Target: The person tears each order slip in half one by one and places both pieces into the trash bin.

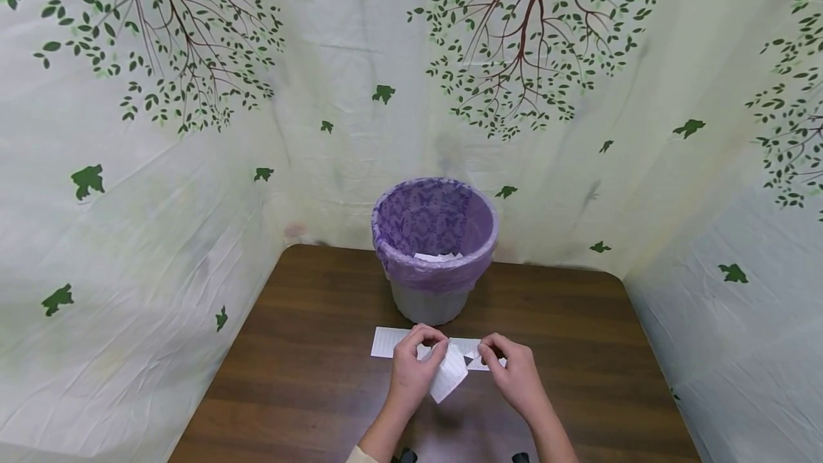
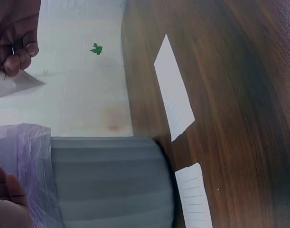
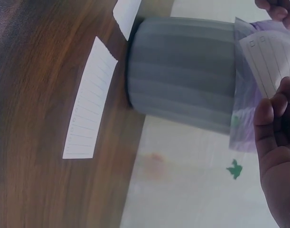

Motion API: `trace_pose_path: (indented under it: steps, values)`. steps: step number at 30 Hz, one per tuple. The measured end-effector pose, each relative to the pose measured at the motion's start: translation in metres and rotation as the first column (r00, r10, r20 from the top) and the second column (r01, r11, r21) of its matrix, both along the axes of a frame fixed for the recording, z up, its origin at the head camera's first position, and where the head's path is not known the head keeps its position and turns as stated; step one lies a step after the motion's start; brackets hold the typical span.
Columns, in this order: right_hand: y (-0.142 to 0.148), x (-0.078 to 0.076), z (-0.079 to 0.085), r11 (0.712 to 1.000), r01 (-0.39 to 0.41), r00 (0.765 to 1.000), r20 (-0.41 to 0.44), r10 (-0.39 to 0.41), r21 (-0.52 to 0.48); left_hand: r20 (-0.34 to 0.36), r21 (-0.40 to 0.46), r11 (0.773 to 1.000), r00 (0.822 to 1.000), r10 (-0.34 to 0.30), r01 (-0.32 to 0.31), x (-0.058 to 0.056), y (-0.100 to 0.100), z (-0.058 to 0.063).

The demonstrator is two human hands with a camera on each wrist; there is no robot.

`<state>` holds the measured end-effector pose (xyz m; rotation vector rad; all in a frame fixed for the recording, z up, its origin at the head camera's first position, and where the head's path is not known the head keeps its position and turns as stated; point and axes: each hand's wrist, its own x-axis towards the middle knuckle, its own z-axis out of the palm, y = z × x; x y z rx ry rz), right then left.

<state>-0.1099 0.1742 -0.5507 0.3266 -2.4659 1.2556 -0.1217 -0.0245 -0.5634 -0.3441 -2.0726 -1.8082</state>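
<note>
In the head view my left hand (image 1: pixel 411 366) pinches a piece of lined paper (image 1: pixel 450 375) whose lower corner hangs down. My right hand (image 1: pixel 516 374) is just right of it, thumb and fingertips together at white paper. Seen from the right wrist, a lined piece with small checkboxes (image 3: pixel 270 57) spans between both hands, the right fingers over its lower end. Two torn lined strips lie on the table beneath: a left strip (image 2: pixel 193 197) and a right strip (image 3: pixel 90 104), their ragged ends facing each other. The hands partly cover them in the head view.
A grey bin (image 1: pixel 429 304) with a purple liner (image 1: pixel 427 274) stands beyond the hands on the brown wooden table (image 1: pixel 308 349). White paper (image 1: pixel 439 257) lies inside it. Leaf-printed cloth (image 1: pixel 334 163) hangs behind and at both sides. Two dark objects sit at the near edge.
</note>
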Motion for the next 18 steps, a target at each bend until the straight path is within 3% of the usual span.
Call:
trace_pose_path:
  steps: [10,18]
  values:
    - [0.004,0.001,-0.005,1.000,0.018,1.000,0.014,-0.019,0.009,0.106,0.064,0.997,0.994,0.024,-0.031,-0.002,-0.004,-0.006]
    - [0.005,0.000,-0.006,0.999,0.032,0.999,-0.004,-0.032,0.009,0.106,0.104,0.993,0.994,0.041,-0.052,-0.003,-0.006,-0.011]
